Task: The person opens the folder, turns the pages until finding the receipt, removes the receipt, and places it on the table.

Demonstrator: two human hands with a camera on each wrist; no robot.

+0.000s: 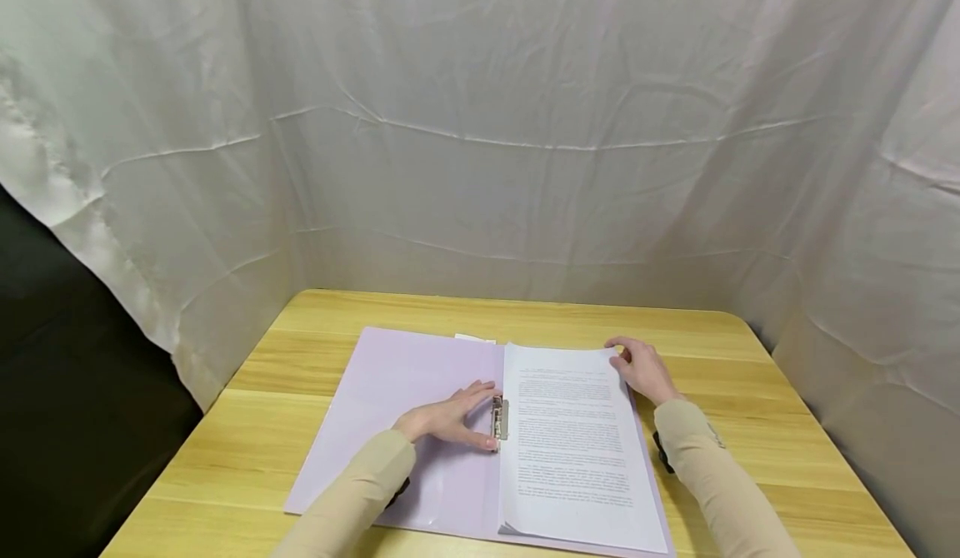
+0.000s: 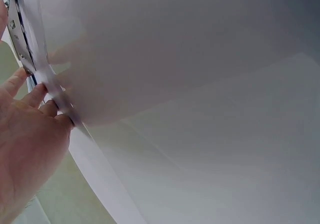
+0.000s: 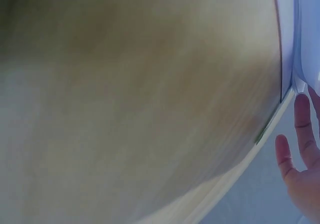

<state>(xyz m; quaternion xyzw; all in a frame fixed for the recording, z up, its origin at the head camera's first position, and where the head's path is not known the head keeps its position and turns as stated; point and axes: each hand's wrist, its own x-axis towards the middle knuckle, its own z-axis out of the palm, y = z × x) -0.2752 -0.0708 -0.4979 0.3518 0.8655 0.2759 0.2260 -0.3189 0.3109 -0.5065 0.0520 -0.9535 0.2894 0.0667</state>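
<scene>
A pale purple folder [image 1: 420,366] lies open on the table, with a thick stack of printed paper [image 1: 570,425] on its right side. Along the fold sits a metal clip [image 1: 500,418], seen also in the left wrist view [image 2: 20,31]. My left hand [image 1: 453,416] spans this clip, fingers stretched to its far end and thumb at its near end. In the left wrist view, the fingertips [image 2: 64,120] touch the folder along the fold. My right hand [image 1: 641,368] pinches the stack's far right corner between thumb and fingers. Two right fingers [image 3: 303,126] extend loosely in the right wrist view.
Under the folder is a light wooden table [image 1: 720,375]. A small white piece [image 1: 474,338] pokes out behind the folder's far edge. Pale grey curtains [image 1: 525,166] hang around the back and sides, and a black area [image 1: 67,358] shows at left.
</scene>
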